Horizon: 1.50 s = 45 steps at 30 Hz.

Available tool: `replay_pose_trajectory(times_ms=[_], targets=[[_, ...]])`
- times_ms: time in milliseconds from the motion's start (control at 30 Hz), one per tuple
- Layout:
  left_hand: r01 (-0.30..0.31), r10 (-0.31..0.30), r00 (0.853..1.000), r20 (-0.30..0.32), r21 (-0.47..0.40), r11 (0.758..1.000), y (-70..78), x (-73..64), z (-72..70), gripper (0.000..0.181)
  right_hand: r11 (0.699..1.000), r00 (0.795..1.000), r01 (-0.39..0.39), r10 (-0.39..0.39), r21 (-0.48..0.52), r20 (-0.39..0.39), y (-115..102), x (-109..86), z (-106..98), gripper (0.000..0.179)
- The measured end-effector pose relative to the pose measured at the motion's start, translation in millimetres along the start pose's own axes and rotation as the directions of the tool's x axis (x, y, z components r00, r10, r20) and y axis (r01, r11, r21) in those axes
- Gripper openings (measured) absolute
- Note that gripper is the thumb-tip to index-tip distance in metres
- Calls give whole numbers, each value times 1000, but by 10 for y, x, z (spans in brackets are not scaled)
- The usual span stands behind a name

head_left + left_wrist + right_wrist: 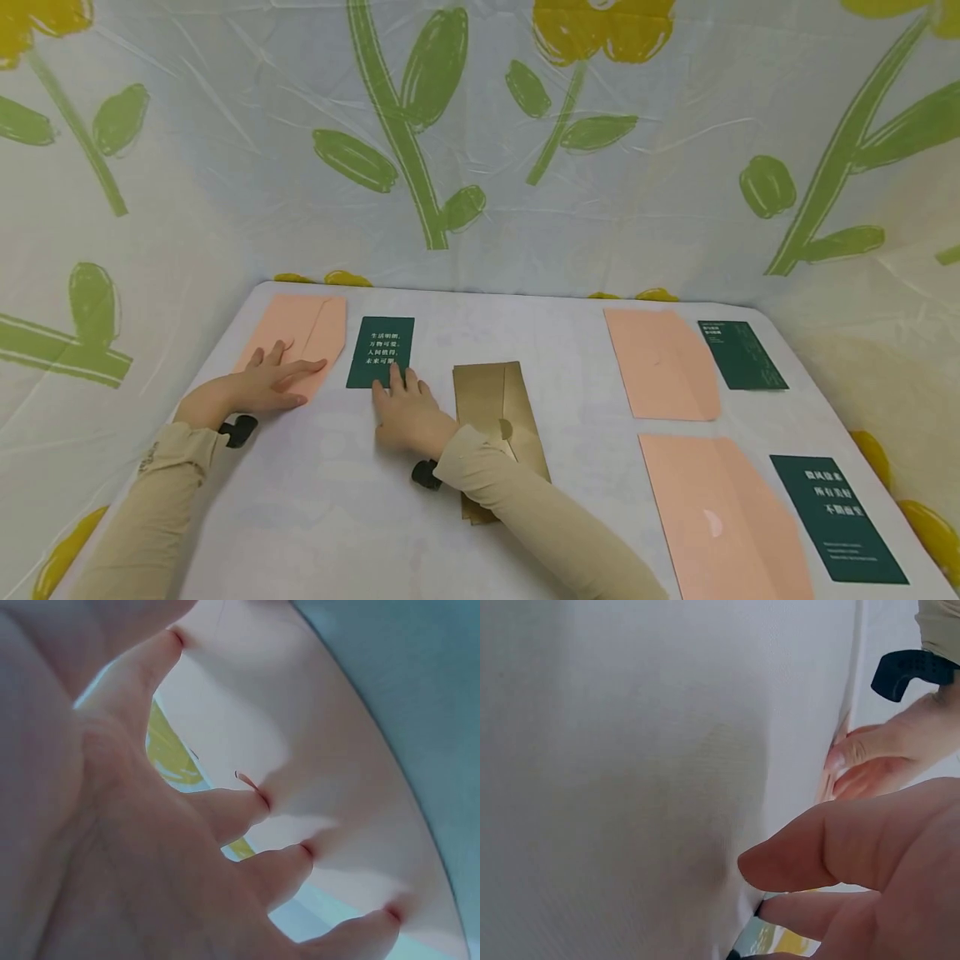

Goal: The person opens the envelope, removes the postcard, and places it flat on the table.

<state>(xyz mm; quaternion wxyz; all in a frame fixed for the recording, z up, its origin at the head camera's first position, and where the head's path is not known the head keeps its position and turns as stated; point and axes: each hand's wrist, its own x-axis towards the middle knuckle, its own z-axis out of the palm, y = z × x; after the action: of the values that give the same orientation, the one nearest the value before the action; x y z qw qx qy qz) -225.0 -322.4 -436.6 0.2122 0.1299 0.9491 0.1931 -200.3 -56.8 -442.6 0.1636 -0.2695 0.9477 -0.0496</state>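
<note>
My left hand lies with spread fingers over a closed pink envelope at the table's back left. In the left wrist view its fingertips press on the envelope's surface. My right hand reaches to the near right corner of a dark green card with white characters, its fingertips resting on the card. The right wrist view shows the right thumb over the white tabletop. A stack of gold envelopes lies right beside the right hand, partly hidden under the sleeve.
On the right lie two pink envelopes with their flaps out, one farther back and one nearer. Each has a green card beside it, the far card and the near card. Flower-patterned cloth walls the white table.
</note>
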Motion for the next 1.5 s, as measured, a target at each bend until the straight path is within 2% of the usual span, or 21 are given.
replay_pose_trajectory(times_ms=[400,733,967,1067,1200,1333,1400,1500], targets=[[0,0,1000,-15,28,1000,-38,12,17,66,1000,1000,2,-2,13,5,7,-52,-50,63],[9,-9,1000,-14,23,1000,-54,23,25,65,1000,1000,2,-2,5,15,-14,-61,-1,63],[17,-17,1000,-15,19,1000,-35,17,26,66,1000,1000,-29,28,9,2,-69,-82,11,66],[2,-1,1000,-22,22,1000,-22,13,19,65,999,1000,-31,31,7,-2,-78,-99,-1,65],[-51,52,998,-42,39,998,1,20,-2,64,999,1000,-19,19,26,-13,-40,-104,-22,63],[-95,99,991,-93,54,994,111,20,-34,60,996,999,-3,6,86,-35,49,-150,-82,62],[-101,111,987,-120,83,991,232,9,-48,59,993,999,0,5,116,-43,116,-220,-151,62],[-125,146,977,-153,137,983,495,-27,-51,56,991,998,12,-4,130,-63,244,-369,-272,62]])
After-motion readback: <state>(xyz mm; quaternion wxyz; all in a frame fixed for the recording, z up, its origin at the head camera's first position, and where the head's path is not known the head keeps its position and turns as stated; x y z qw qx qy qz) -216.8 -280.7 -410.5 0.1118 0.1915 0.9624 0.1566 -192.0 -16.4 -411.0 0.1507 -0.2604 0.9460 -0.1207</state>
